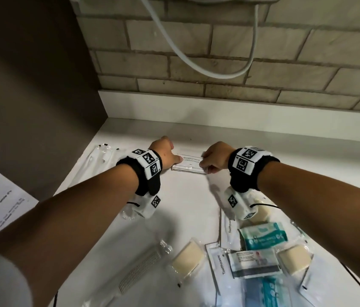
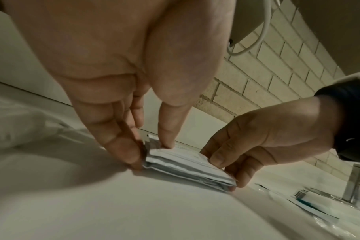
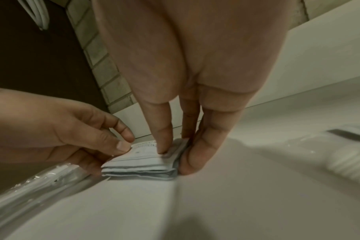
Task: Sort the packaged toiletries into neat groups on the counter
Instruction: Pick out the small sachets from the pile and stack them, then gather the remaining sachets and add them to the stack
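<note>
shampoo sachet stack (image 1: 189,165) lies toward the tabletop's (image 1: 181,213) far edge, left hand (image 1: 166,151) and right hand (image 1: 215,156) each clamped on an end. risk: uneven squeeze fans the slick sachets askew.

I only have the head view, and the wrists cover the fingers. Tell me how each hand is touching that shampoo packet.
Observer: It is a stack of shampoo sachets, several thick, lying flat on the counter.
Operator: Give me the left hand first.
Observer: The left hand points down, thumb tip on the top sachet, fingers against the stack's end.
Operator: Now the right.
Observer: The right hand mirrors it: thumb on top, fingers pressed against the opposite end, tips on the counter.
Operator: Say what lies left of the stack.
Observer: Clear plastic wrapped packs, right beside it.
</note>
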Demonstrator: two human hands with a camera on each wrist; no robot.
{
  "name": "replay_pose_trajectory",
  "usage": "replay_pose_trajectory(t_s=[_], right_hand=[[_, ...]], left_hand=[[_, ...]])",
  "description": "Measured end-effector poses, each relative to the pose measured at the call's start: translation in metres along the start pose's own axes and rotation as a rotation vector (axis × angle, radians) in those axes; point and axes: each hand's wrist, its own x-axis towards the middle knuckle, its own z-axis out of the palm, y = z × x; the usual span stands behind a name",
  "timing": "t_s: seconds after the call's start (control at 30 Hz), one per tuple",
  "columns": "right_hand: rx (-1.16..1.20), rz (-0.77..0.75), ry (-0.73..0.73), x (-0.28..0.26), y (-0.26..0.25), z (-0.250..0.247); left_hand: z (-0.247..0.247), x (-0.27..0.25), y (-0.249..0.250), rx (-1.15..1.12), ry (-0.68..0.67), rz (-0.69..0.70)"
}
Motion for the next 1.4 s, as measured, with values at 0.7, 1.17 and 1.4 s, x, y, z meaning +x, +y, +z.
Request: replay_pose_trajectory(t_s=[0.7, 1.17, 1.4], right_hand=[[-0.056, -0.041, 0.113, -0.008, -0.001, 0.004], [-0.623, -0.235, -0.122, -0.108, 0.030, -0.009], [-0.709, -0.193, -0.157, -0.144, 0.055, 0.013]], left_hand=[[0.000, -0.004, 0.006, 0.132, 0.020, -0.004], [-0.013, -0.118, 0.022, 0.174, -0.232, 0.268], [0.042, -0.186, 0.020, 0.447, -0.416, 0.301]])
